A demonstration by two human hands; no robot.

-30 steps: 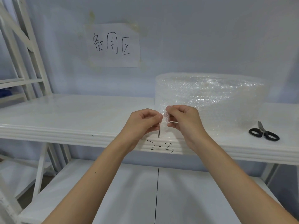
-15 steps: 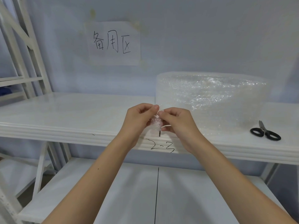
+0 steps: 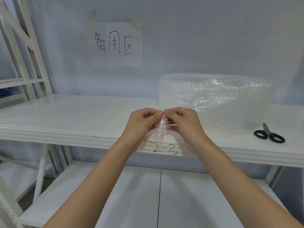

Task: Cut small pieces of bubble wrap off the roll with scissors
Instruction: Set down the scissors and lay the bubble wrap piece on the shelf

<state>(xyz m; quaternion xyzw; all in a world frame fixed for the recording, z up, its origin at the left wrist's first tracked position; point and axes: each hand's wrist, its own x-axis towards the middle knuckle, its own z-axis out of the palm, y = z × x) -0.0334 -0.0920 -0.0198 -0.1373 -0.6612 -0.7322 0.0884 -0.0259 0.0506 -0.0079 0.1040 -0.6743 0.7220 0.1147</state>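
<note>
Plastic wrap piece [image 3: 160, 129] hangs vertical, pinched at its top by left hand [image 3: 141, 122] and right hand [image 3: 182, 122], over shelf front edge [image 3: 65, 134]. Roll [image 3: 213, 99] just behind right. Scissors [image 3: 269, 135] lie toward right end, untouched; right hand nearer.

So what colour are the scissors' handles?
Black. The scissors lie on the white shelf, right of the bubble wrap roll, clearest in the head view.

Soft even bluish light, faint shadows, wide-angle bending at edges
</note>
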